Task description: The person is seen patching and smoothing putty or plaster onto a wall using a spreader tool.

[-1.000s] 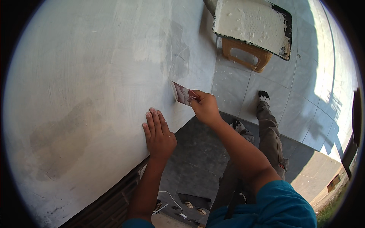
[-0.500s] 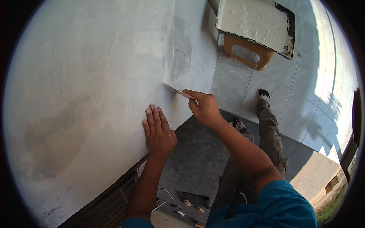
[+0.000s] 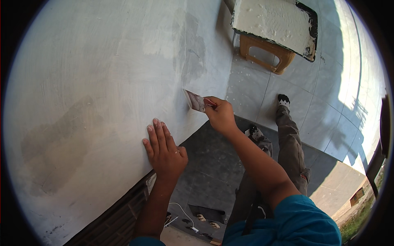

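Pale wall (image 3: 123, 90), brushed with whitish streaks, occupied most of the left side, and on it one darker grey-brown patch (image 3: 61, 143) was visible. To the right lay a floor of light tiles (image 3: 248, 88), partly in bright sun, and below it a stretch of darker grey tiles (image 3: 211, 158).

The right hand (image 3: 222, 116) was closed firmly on the reddish handle of a scraper (image 3: 195, 101), which was located near the lower right border of the wall. Its blade, smeared with whitish material, pointed to the left with the edge at the wall surface (if it really touched, I could not tell).

The left hand (image 3: 166, 158) held nothing; its palm lay toward the wall, and its fingers were slightly apart, with whitish marks on the tips.

Farther up, a black tray (image 3: 311, 16) with white paste rested upon a brown stool (image 3: 286, 59). Near the bottom, a white cable (image 3: 184, 211) lay in a curve.
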`<state>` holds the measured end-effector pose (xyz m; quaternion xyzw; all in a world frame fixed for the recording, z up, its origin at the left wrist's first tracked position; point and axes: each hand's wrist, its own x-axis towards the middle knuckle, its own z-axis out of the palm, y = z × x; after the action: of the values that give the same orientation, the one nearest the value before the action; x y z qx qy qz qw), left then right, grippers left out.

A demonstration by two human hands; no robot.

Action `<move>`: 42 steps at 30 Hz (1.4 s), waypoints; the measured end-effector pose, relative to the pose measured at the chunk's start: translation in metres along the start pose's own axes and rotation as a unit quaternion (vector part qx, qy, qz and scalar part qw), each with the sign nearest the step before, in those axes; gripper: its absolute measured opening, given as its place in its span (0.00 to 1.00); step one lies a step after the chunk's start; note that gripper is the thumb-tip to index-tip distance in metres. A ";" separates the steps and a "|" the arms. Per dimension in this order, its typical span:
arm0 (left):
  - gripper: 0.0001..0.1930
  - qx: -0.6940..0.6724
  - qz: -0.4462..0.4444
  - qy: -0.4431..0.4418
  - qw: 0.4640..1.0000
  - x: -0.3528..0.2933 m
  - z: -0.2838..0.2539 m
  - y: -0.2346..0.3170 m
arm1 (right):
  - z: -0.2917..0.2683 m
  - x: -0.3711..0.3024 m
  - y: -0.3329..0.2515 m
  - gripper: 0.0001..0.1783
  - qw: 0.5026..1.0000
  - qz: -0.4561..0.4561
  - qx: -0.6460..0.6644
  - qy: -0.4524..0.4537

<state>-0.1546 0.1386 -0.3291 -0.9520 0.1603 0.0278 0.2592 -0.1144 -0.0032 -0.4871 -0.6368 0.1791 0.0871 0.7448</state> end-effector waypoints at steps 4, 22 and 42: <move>0.35 0.034 -0.020 0.019 0.999 -0.006 -0.009 0.000 | -0.015 0.020 -0.007 0.18 0.987 0.028 0.022 0.158; 0.36 0.094 0.030 0.062 0.993 -0.020 0.008 -0.009 | 0.052 -0.030 -0.011 0.23 0.990 -0.061 -0.085 0.093; 0.30 0.119 0.001 0.063 0.991 -0.025 0.005 -0.016 | 0.023 -0.087 -0.002 0.25 0.984 -0.166 -0.059 -0.024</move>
<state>-0.1728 0.1613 -0.3225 -0.9141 0.1793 -0.0508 0.3600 -0.1905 0.0272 -0.4493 -0.6981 0.0478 -0.0124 0.7143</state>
